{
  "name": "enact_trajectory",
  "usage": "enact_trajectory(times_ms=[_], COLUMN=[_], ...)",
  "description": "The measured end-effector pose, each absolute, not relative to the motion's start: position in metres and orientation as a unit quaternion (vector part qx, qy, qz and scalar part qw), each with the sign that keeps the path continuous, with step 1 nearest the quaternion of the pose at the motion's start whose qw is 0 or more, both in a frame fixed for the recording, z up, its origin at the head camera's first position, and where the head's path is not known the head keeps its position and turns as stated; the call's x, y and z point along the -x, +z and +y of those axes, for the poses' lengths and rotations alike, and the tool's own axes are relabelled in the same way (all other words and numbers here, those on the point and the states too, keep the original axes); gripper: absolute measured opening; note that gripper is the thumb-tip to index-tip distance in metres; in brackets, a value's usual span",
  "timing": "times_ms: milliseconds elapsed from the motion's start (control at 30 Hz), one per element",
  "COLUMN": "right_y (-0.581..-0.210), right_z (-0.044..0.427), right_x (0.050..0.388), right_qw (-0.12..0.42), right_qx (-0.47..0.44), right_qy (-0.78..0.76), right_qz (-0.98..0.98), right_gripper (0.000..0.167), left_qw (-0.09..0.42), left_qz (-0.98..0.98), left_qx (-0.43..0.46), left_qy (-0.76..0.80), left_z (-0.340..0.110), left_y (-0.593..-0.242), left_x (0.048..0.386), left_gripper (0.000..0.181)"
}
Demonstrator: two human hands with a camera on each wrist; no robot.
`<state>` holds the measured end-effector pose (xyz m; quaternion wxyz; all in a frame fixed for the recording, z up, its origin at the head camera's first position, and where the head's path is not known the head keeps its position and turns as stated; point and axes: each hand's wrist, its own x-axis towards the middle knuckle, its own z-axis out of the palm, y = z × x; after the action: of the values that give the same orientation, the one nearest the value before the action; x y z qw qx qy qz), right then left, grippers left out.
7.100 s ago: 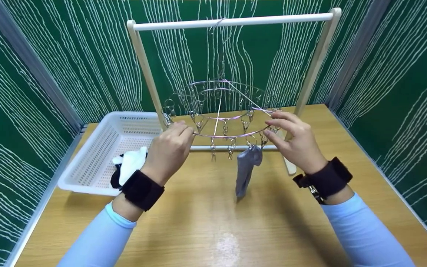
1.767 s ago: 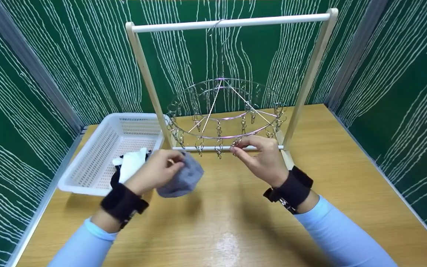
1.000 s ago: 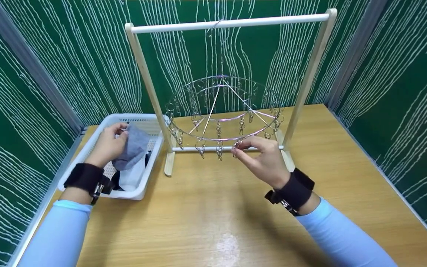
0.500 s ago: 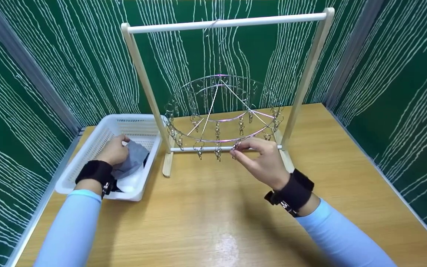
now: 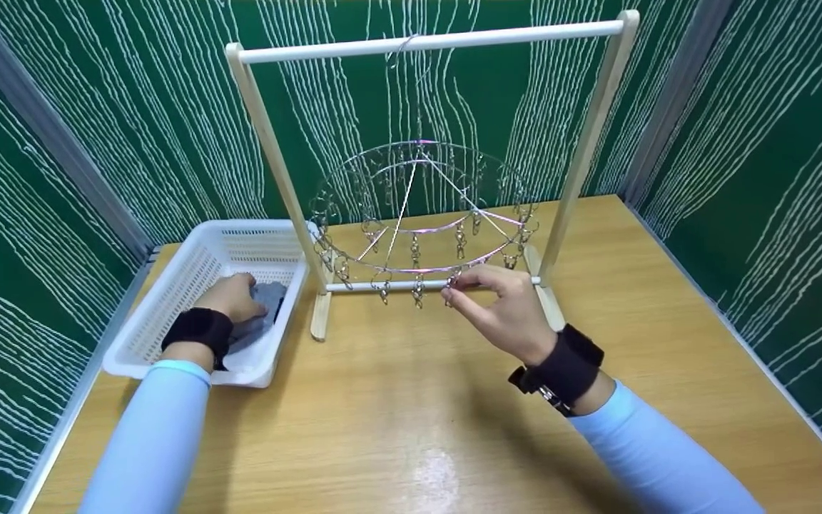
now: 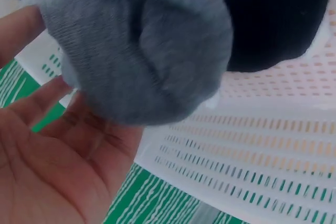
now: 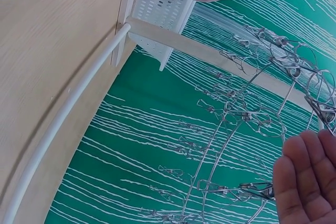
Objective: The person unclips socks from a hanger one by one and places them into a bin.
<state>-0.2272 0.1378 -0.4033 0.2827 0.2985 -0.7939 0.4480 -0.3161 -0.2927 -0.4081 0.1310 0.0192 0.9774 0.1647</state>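
Note:
A grey sock (image 5: pixel 262 308) lies on the other items in the white plastic basket (image 5: pixel 120 357). My left hand (image 5: pixel 229 298) reaches into that basket, its thumb and fingers spread apart at the sock's edge. In the left wrist view the sock (image 6: pixel 142 51) hangs over the fingers' tips, partly hiding them, with a black item (image 6: pixel 278 22) behind it. My right hand (image 5: pixel 504 307) pinches a metal clip (image 5: pixel 452 282) at the front rim of the round clip hanger (image 5: pixel 422 270). The right wrist view shows the curled fingers beside several clips (image 7: pixel 257 190).
A wooden stand (image 5: pixel 265 121) with a white top bar (image 5: pixel 511 36) carries the hanger by its hook. Its lower bar (image 5: pixel 397 285) and feet sit on the wooden table (image 5: pixel 382 400). Green patterned walls (image 5: pixel 775 143) surround the table on three sides.
The grey sock, hanging from the clip hanger at first, was carried left by my left hand and lowered into the basket. The left fingers have loosened. My right hand moved to a front clip and stays there.

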Motion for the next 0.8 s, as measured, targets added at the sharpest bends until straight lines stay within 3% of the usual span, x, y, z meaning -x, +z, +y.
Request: enact_trajectory(times_ms=[167, 467, 633, 800], right_y=[-0.403, -0.4, -0.4, -0.401], right_z=[0.139, 0.149, 0.157, 0.172], right_x=[0.228, 0.226, 0.225, 0.227], right_qw=[0.279, 0.264, 0.302, 0.344], right_qx=[-0.297, -0.307, -0.323, -0.327], right_qy=[0.452, 0.436, 0.416, 0.411], right_qz=[-0.793, -0.804, -0.795, -0.779], right_gripper=[0.007, 0.014, 0.008, 0.007], left_qw=[0.11, 0.023, -0.025, -0.045], left_qz=[0.983, 0.983, 0.98, 0.982], left_qx=[-0.015, -0.024, -0.045, -0.066], left_qy=[0.147, 0.18, 0.19, 0.172], left_z=[-0.289, -0.255, -0.229, -0.215], left_y=[-0.405, -0.379, -0.372, -0.378], left_x=[0.316, 0.298, 0.277, 0.257], left_gripper=[0.062, 0.057, 0.054, 0.066])
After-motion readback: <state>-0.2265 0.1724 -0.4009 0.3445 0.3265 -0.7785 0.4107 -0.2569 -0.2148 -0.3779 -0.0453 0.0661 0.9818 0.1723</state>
